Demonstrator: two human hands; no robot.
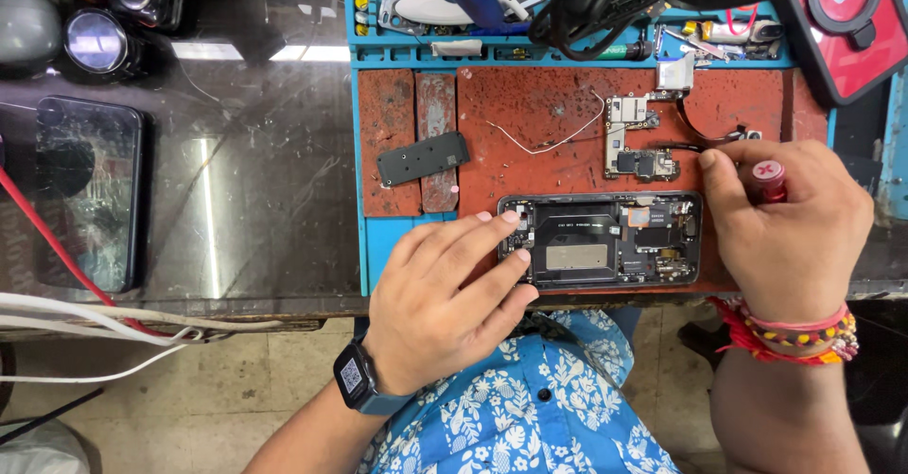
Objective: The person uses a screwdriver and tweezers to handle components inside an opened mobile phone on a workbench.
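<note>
Rust-red mat on our worktop: opened phone lies crosswise, left hand fingers spread, pinning its left end, right hand pinching a red-capped screwdriver beside its right end.

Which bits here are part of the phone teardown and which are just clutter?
In hand:
- opened phone, steadied by the left hand
- red-capped tool in the right hand
- removed circuit board
- black cover plate

Lying about:
- cracked phone on the glass
- red phone case
- lenses
</note>
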